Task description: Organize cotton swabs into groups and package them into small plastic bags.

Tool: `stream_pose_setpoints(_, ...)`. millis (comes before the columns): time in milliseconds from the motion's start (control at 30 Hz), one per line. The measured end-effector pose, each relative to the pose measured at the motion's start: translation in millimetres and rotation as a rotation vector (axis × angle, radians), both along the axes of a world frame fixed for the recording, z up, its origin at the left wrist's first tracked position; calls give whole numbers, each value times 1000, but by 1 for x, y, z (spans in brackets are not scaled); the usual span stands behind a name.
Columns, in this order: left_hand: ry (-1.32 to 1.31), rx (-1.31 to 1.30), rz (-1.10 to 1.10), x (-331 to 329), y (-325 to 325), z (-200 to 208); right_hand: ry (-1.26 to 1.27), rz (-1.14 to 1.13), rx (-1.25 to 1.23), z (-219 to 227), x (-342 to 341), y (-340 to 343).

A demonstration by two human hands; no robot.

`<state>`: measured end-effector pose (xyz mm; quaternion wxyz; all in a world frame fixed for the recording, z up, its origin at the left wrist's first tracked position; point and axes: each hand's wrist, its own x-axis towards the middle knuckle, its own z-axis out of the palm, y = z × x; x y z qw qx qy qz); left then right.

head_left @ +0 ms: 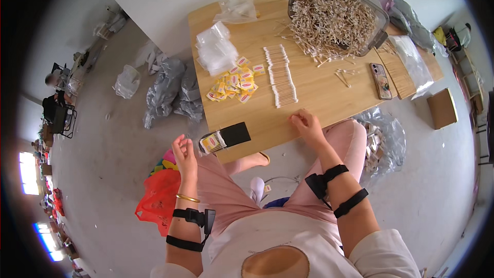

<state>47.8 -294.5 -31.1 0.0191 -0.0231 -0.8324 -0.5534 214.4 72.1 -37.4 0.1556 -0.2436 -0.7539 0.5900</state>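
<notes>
My left hand is raised off the table's left front corner, its fingers loosely bent and apart with nothing visible in them. Beside it, a clear packet of cotton swabs with a yellow card in it lies against a black flat holder on the table edge. My right hand is at the front edge, fingers curled together; whether anything is between them is hidden. Beyond it runs a neat row of cotton swabs. Left of the row are a pile of yellow cards and a stack of clear bags.
A tipped grey bin spills loose swabs at the table's back right. A phone lies near the right edge, by a few stray swabs. A red bag and grey plastic bags are on the left.
</notes>
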Motion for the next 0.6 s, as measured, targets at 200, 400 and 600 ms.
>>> stream_pose_setpoints(200, 62, -35, -124, 5, 15, 24, 19, -73, -489, 1, 22, 37)
stream_pose_setpoints(400, 103, -55, -221, 10, 54, 48, 27, -57, -386, -11, 31, 42)
stream_pose_setpoints(600, 197, -135, -430, 19, 98, 48, -118, -102, -90, -2, 9, 31)
